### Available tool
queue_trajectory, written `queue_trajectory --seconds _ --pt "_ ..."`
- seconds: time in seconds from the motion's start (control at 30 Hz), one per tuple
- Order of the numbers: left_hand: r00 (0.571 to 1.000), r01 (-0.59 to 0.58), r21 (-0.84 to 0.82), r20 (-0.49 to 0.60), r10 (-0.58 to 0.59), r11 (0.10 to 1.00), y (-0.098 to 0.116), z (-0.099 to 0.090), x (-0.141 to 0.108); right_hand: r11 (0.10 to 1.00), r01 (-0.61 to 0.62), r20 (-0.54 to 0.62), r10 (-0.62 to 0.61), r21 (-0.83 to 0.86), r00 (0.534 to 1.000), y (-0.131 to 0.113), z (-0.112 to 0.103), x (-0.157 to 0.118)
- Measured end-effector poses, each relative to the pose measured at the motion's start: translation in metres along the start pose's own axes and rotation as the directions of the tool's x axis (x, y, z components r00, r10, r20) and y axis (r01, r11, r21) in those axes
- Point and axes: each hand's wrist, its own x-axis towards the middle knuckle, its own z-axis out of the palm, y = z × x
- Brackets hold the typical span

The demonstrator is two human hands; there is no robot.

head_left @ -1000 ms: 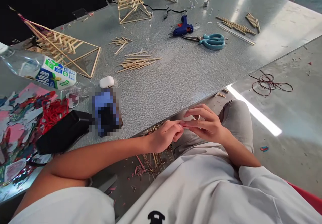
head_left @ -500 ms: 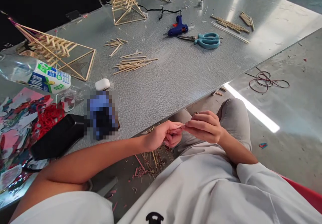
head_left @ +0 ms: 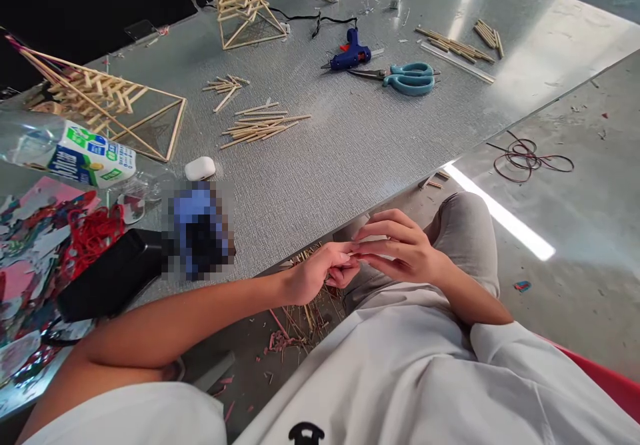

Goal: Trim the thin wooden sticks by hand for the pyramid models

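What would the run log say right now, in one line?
left hand, right hand: fingers together | anything held: unclear | glue gun, scissors: on table

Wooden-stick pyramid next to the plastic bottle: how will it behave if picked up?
Probably light for its size: the pyramid is mostly open gaps between thin sticks. Likely stiff rather than floppy, given its straight-edged triangular frame. Probably fragile if squeezed, since slender sticks meet only at small joints.
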Motion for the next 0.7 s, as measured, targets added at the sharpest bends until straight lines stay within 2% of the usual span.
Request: queue_trajectory --seconds 0.37,0.53,0.7 --pt "1.0 -0.025 0.199 -0.004 0.027 0.98 -0.005 -0.0032 -0.0025 0.993 -0.09 0.036 0.087 0.077 0.996 -0.0035 -0.0034 0.0052" --pt "0.998 -0.038 0.384 -0.034 0.056 0.922 -0.007 -0.0028 -0.004 0.973 -0.176 0.122 0.159 0.15 0.98 -0.0068 -0.0073 0.0085" --pt "0.998 -0.035 0.428 -0.034 0.055 0.903 -0.0078 -0.0027 -0.0039 0.974 -0.186 0.168 0.163 0.129 0.972 -0.0089 -0.0099 0.0086"
